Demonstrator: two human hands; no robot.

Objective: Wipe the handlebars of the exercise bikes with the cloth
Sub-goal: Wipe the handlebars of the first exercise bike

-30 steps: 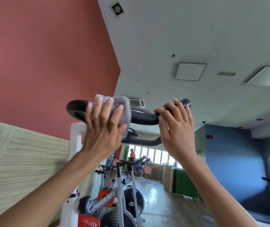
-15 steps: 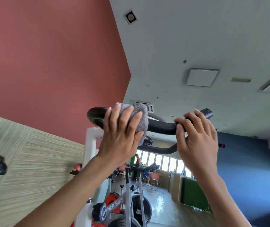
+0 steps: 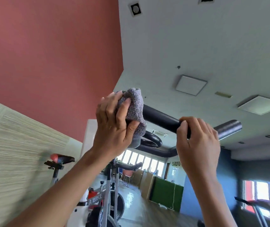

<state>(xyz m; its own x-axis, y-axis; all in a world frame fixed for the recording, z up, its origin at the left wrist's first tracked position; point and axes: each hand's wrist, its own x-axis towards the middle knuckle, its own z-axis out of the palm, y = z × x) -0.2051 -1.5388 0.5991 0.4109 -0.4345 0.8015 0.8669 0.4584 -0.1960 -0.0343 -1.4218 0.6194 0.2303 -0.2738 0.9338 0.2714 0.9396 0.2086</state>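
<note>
At the left end of the black handlebar, the left hand grips a bunched grey cloth, with fingers and thumb curled round it so that the cloth wraps the bar. Further right on the handlebar, the right hand is closed round the bar, fingers curled over the top, just short of its right tip. Below the handlebar stands another exercise bike, with "BIKE" on its frame. A red-and-black saddle is lower left of the handlebar. A red wall rises to its left, and a pale ceiling spreads above.
</note>
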